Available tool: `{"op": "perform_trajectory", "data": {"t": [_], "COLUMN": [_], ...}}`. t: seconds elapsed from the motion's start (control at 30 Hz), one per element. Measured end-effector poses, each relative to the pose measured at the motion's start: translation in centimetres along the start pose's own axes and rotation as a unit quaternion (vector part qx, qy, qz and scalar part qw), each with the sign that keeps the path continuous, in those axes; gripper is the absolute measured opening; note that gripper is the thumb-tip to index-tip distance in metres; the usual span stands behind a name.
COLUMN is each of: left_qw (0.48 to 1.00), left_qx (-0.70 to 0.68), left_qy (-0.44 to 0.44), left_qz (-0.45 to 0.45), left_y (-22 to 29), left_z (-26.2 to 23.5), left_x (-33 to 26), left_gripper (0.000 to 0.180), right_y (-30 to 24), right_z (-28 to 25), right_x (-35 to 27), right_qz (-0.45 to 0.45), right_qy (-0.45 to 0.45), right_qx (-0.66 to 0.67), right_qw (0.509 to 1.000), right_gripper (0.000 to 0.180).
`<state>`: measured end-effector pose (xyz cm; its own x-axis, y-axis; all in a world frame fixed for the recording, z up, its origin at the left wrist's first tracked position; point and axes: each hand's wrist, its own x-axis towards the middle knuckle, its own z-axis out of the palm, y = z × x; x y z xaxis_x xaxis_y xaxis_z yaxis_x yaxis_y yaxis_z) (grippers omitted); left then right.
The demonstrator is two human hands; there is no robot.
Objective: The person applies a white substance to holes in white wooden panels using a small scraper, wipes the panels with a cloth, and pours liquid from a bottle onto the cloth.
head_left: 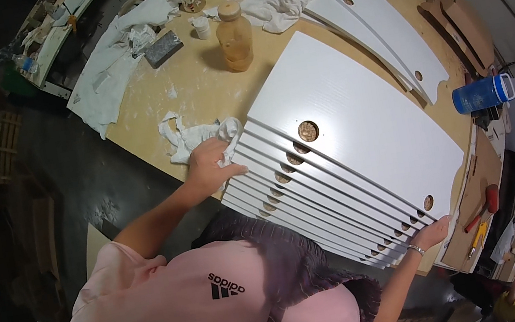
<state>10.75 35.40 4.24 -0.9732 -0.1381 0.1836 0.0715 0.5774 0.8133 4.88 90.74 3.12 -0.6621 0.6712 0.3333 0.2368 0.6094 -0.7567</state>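
Several white panels (344, 90) lie fanned in an overlapping stack before me, each with round holes near its front edge. At the stack's left side my left hand (210, 166) is closed around a crumpled white cloth (231, 133), its thumb reaching the panel edges. My right hand (430, 236) grips the right front corner of the stack, with the fingers partly hidden by the panels. Part of the cloth spreads over the table beside my left hand. How many panels my right hand takes in cannot be seen.
Two more white panels (378, 27) lie at the far right of the wooden table (150, 120). Toward the back stand a brown-tinted bottle (235, 43), a small white jar (201, 28) and a grey block (164, 49). A blue jug (481, 94) and a red-handled tool (491, 199) sit at right.
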Motion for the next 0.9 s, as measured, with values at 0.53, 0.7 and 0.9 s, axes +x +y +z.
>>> {"op": "perform_trajectory", "data": {"t": [0.53,0.7,0.9], "left_qw": [0.989,0.905,0.989], "left_qx": [0.041,0.408,0.038], "left_qy": [-0.034,0.119,0.113], "left_qz": [-0.136,0.017,-0.085], "left_y": [-4.8,-3.3,-5.4], "left_z": [-7.0,-5.3,-2.9], "left_x": [11.6,17.6,22.6], "left_gripper": [0.028,0.076,0.074], "right_y": [-1.6,-2.2,-4.2], "right_z": [0.1,-0.3,0.2], "right_x": [-1.0,-1.2,-1.8], "right_qz": [0.042,0.074,0.069], "right_qy": [-0.01,-0.007,-0.018], "right_qx": [0.061,0.116,0.126], "right_qw": [0.997,0.99,0.989], "right_gripper": [0.046,0.044,0.04]}}
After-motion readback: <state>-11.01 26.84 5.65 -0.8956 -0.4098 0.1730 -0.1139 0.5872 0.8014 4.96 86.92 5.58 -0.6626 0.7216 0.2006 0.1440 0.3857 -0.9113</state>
